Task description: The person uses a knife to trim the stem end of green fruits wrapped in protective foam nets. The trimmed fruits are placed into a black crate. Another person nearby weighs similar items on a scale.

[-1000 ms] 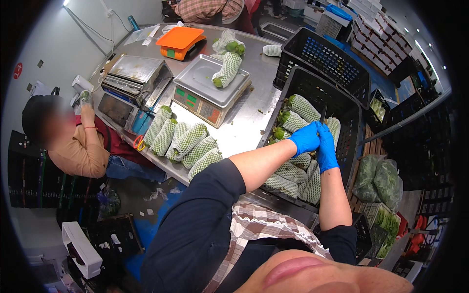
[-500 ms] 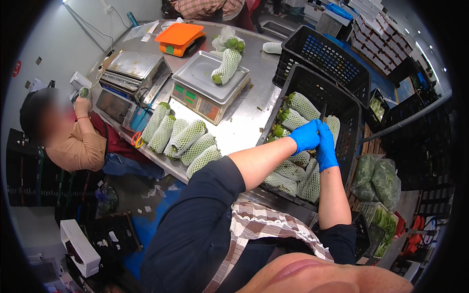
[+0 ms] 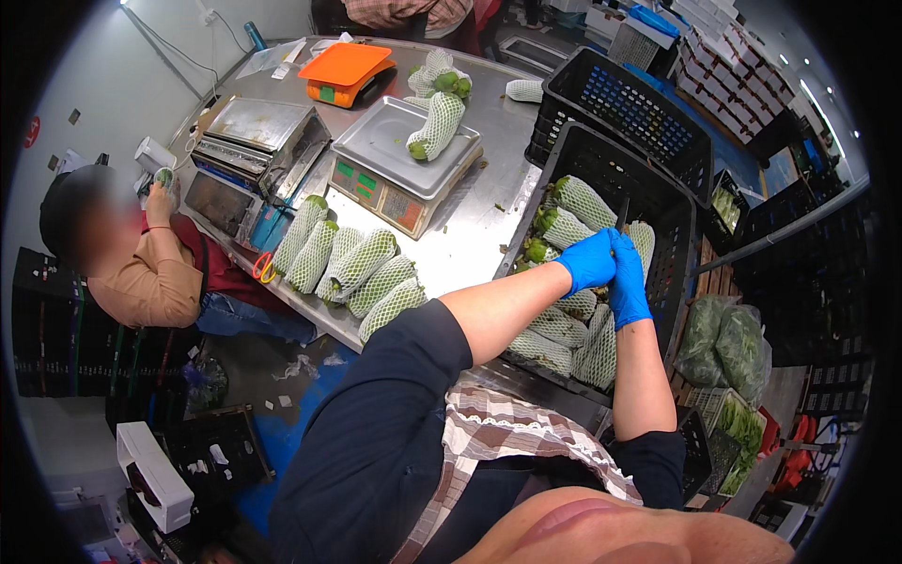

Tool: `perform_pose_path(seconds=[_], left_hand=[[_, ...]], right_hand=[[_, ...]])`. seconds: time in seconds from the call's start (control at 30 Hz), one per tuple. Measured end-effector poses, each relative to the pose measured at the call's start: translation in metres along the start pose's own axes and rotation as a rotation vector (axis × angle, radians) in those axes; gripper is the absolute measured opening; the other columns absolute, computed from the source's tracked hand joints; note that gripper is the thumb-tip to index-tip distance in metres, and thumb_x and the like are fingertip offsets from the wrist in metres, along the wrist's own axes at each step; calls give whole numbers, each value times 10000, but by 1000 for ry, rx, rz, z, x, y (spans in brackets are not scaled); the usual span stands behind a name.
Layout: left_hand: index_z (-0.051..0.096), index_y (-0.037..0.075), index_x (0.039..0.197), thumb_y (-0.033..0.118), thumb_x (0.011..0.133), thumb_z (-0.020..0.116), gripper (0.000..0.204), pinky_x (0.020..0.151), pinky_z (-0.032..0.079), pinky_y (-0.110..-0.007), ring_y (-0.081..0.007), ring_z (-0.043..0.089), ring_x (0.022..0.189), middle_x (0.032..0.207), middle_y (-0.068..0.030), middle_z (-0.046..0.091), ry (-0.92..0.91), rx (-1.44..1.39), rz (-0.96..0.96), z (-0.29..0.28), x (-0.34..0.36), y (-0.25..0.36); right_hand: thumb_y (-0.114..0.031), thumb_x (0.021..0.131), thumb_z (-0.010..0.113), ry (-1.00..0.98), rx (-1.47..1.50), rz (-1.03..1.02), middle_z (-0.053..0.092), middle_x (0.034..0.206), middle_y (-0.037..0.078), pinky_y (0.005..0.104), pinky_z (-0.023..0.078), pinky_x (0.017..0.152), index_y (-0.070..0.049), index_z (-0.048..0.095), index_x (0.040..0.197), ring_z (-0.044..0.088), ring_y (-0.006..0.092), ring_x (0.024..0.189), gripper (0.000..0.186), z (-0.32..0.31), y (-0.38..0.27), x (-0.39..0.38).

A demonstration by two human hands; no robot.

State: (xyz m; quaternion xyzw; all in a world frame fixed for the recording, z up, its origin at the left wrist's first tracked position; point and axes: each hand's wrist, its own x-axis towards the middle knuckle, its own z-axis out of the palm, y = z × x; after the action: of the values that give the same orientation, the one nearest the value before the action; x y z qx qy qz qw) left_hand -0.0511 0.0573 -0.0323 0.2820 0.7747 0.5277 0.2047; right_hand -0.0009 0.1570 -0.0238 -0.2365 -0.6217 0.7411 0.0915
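Both my hands wear blue gloves and meet over a black plastic crate [image 3: 678, 258] holding several green vegetables in white foam netting [image 3: 583, 202]. My left hand [image 3: 589, 263] is closed, its fingertips against the right hand; what it holds is hidden. My right hand [image 3: 628, 282] is closed around a dark, narrow, knife-like tool [image 3: 624, 212] that sticks up past the fingers. Netted vegetables lie beneath and around both hands, some with green stem ends showing. Just left of the crate, more netted vegetables [image 3: 365, 261] lie in a row along the metal table's near edge [image 3: 460, 246].
A digital scale [image 3: 406, 150] bears a netted vegetable. Behind it stands an orange scale [image 3: 346, 70]; left of it, a label-printing machine [image 3: 254, 141]. Orange-handled scissors [image 3: 264, 269] lie near a co-worker [image 3: 150, 273]. Another black crate [image 3: 625, 122] stands beyond mine. Bagged greens [image 3: 723, 348] lie right.
My hands stay nearly still over the crate. At the left, the co-worker's raised hand and the thing in it have shifted slightly.
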Motion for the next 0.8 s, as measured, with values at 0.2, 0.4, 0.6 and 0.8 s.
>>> perform_pose_path(seconds=[0.2, 0.4, 0.6, 0.8], left_hand=[[510, -3, 1214, 175, 862, 580, 400, 932, 497, -447, -424, 615, 1103, 1170, -290, 625, 1, 2, -1, 0, 0, 0], [510, 4, 1211, 171, 858, 586, 398, 934, 496, -445, -422, 615, 1104, 1172, -287, 626, -4, -7, -12, 0, -1, 1], [515, 3, 1217, 163, 853, 580, 403, 937, 494, -446, -420, 615, 1107, 1175, -287, 626, -2, -16, -12, -1, -2, 3], [523, 3, 1209, 152, 851, 572, 390, 931, 496, -443, -417, 617, 1106, 1172, -287, 628, -5, -12, -1, 0, 0, 1]], right_hand=[[-346, 963, 621, -5, -5, -3, 628, 918, 28, 306, 494, 730, -128, 630, 1053, 594, 146, 832, 236, -2, 1, 1], [-341, 963, 621, -23, 10, -16, 628, 918, 26, 305, 494, 731, -125, 630, 1052, 593, 145, 831, 234, -6, 8, 7], [-338, 963, 621, -20, 7, -16, 627, 921, 29, 306, 493, 732, -122, 624, 1051, 590, 145, 830, 234, -6, 8, 7], [-343, 962, 623, -8, -1, -5, 624, 923, 29, 307, 491, 732, -120, 617, 1054, 587, 146, 833, 241, -3, 3, 2]])
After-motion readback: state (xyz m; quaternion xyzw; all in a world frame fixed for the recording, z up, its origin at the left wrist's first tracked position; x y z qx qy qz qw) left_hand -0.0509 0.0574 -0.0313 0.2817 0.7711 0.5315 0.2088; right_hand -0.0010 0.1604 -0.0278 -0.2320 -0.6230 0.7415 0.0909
